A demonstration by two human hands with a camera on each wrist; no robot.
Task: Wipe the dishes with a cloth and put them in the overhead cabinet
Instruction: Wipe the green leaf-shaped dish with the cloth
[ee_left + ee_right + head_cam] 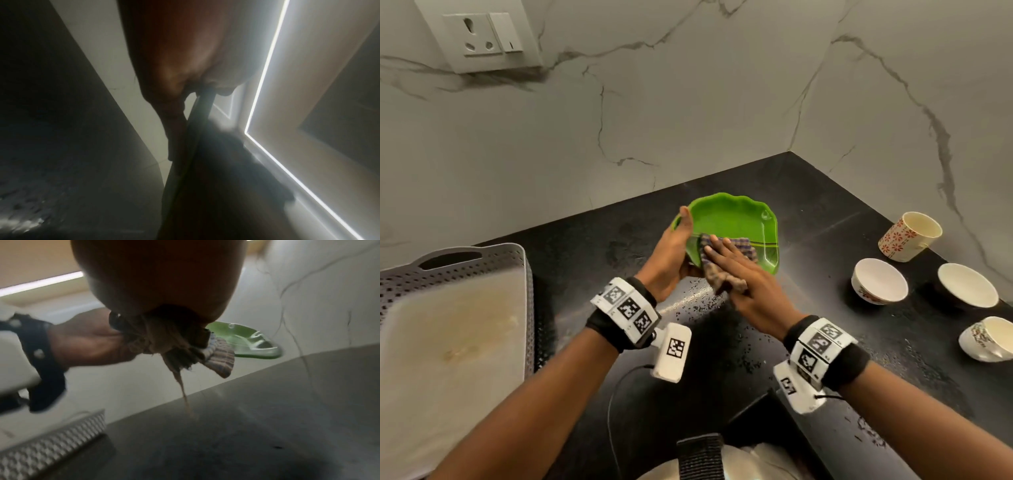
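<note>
Green scalloped plastic plate (736, 224) held tilted above the black stone countertop (825, 212), mid-scene. Left hand (671, 255) grips its left rim, thumb over the edge. Right hand (746, 279) lies with fingers straight, pressing a checked brown-and-purple cloth (726, 263) against the plate's inner face; a bunched tail of cloth hangs under the palm in the right wrist view.

Progress, judged: wiping of this plate is under way, not finished. Waiting on the right: a floral paper-style cup (909, 236) at the far side, a white bowl with red trim (880, 281), a second white bowl (967, 286) beside it, and a patterned white cup (988, 339) nearest. Whether these have been wiped cannot be told. The overhead cabinet is not clearly in view; the left wrist view is dim, and the lit edge there may be its underside. Nothing is seen stored yet.

Surface: countertop speckled with droplets or crumbs near the hands. Grey perforated plastic tray (493, 260) at near left. Walls are white veined marble (688, 102), meeting in a far corner; white socket and switch plate (482, 34) at far left.
</note>
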